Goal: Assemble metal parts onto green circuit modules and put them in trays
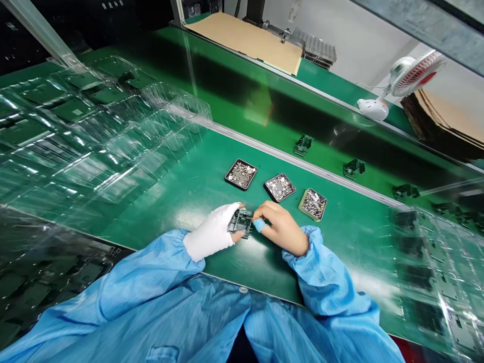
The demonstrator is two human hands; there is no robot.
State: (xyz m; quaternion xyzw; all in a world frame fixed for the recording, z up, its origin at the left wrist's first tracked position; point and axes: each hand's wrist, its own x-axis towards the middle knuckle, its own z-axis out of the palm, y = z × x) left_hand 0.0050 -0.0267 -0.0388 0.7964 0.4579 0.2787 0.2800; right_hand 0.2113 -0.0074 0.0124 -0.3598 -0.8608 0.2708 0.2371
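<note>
My left hand, in a white fingerless glove, grips a small green circuit board by its edges above the green work surface. Close to the board's right edge is my right hand, bare apart from a blue wrap on one digit. Its thumb and forefinger come together in a pinch, and whatever they hold is too small to make out. Beyond my hands lie three shallow square dishes of small metallic parts: a left dish, a middle dish and a right dish.
Clear plastic trays holding boards are stacked at left; another clear tray stands at right. Past a metal rail are several boards, among them one board. A small fan and brown cardboard sit at the back.
</note>
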